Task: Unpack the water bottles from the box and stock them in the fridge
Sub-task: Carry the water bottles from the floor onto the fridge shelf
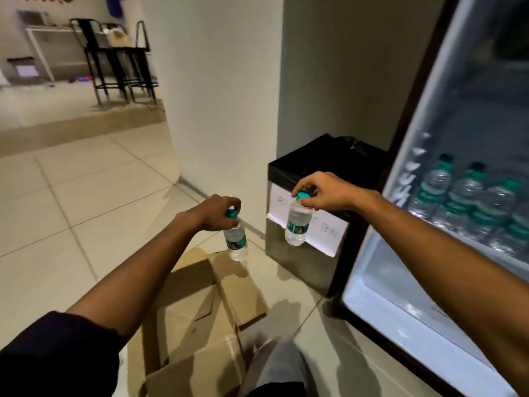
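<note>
two water bottles in the air, one per hand, beside the fridge

the left hand (pixel 217 212) pinches the teal cap of the left bottle (pixel 236 242) at centre frame, above the cardboard box (pixel 197 305) with its flaps apart at lower centre. the right hand (pixel 323 193) pinches the cap of the right bottle (pixel 297 224) before one steel bin (pixel 303 262). at right, the fridge (pixel 429 296) shelf shows about four capped bottles (pixel 463 196) in a blurred row.

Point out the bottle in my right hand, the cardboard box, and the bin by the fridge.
right-hand bottle (pixel 297 224), head view, on its label.
cardboard box (pixel 197 285), head view, on a flap.
bin (pixel 289 247), head view, on its steel front.
</note>
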The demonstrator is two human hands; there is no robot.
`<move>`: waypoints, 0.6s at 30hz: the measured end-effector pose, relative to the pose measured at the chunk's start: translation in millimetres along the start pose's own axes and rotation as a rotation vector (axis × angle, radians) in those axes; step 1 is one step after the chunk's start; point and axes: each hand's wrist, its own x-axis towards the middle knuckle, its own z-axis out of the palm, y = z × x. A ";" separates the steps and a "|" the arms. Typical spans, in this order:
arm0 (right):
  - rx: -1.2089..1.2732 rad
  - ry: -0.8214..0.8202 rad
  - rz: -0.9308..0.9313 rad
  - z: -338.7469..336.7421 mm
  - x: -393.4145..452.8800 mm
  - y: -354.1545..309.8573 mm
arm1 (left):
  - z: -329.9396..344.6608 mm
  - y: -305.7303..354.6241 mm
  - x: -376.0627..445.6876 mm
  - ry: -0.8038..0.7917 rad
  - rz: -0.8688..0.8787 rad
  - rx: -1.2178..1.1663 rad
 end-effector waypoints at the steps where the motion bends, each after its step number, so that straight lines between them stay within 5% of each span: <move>1: -0.012 0.020 0.022 -14.7 -10.9 7.2 | -2.9 15.9 10.1 -0.018 0.040 0.022; 18: -0.100 0.277 0.309 -154.3 -181.8 86.2 | -47.5 259.9 93.5 -0.167 0.616 0.142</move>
